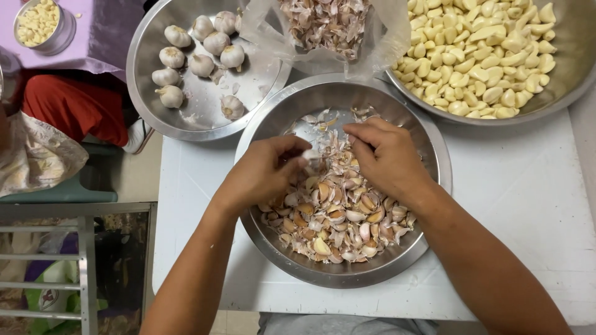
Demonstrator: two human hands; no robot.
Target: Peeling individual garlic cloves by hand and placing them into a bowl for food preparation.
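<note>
Head view: my left hand [264,170] pinches a garlic clove [308,155] above the steel bowl [428,139] of unpeeled cloves [338,217]; my right hand [385,155] is curled, its contents hidden. The clove looks light and firm with brittle skin, best gripped at its ends. Other bowls hold whole bulbs [202,65] and peeled cloves [484,49]; a bag [326,28] holds skins.

white table [528,205] | carries three steel bowls [428,248] | clear plastic bag [385,43] of garlic skins
</note>
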